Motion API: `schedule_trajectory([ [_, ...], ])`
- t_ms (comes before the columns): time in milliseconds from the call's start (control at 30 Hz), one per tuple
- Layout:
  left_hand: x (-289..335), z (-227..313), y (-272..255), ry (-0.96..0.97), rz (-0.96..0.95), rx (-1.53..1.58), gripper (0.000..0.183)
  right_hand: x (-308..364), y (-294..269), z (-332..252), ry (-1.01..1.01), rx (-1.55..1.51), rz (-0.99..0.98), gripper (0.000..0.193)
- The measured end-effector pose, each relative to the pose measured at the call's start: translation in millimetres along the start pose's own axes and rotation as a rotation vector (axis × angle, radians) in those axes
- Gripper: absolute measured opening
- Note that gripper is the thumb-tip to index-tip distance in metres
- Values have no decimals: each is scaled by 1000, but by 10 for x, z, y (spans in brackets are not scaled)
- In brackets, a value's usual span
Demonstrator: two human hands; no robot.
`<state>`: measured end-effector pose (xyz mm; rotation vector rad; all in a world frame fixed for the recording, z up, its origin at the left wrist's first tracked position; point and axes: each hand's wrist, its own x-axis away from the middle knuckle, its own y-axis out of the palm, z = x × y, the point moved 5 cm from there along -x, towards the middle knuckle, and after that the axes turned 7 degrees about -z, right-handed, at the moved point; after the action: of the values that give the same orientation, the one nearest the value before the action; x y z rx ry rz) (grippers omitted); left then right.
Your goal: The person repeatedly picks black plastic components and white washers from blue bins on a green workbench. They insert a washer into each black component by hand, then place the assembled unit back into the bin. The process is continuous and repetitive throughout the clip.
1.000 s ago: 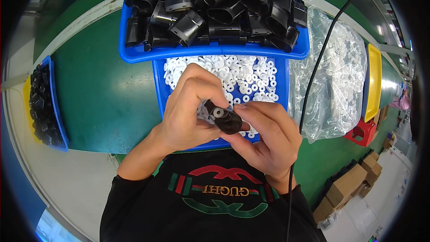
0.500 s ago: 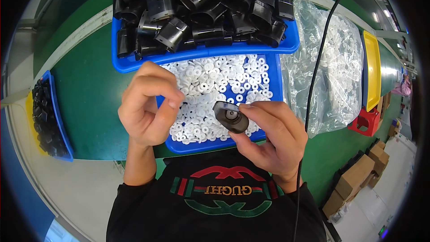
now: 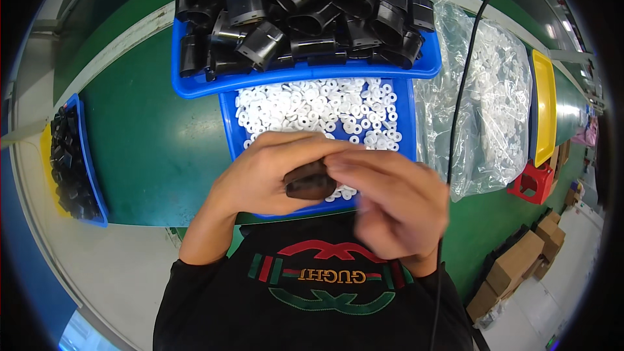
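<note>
Black in colour, a plastic housing (image 3: 311, 186) is clasped in the grip of the left hand (image 3: 263, 169). Beside it, the right hand (image 3: 398, 198) is blurred, its grip undeterminable; white washers (image 3: 312, 104) are spread beyond both.

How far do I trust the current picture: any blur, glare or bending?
Head view: the right hand is blurred, the left hand sharper; head view: the dark part shows little detail, glare streaks the clear plastic bag; head view: the green table's long edges bow, and the picture's corners fall black.
</note>
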<state>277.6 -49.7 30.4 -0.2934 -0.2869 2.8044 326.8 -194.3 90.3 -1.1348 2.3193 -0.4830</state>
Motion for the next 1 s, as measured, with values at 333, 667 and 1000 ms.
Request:
schedule_trajectory([
  [333, -14, 1, -20, -43, 61, -19, 26, -225, -304, -275, -322, -805, 190, 20],
  [667, 16, 26, -43, 2, 117, 5, 31, -425, 73, -171, -320, -780, 26, 27],
  [1000, 8, 71, -58, 37, 133, -47, 26, -390, 104, -208, -285, -674, 1, 26],
])
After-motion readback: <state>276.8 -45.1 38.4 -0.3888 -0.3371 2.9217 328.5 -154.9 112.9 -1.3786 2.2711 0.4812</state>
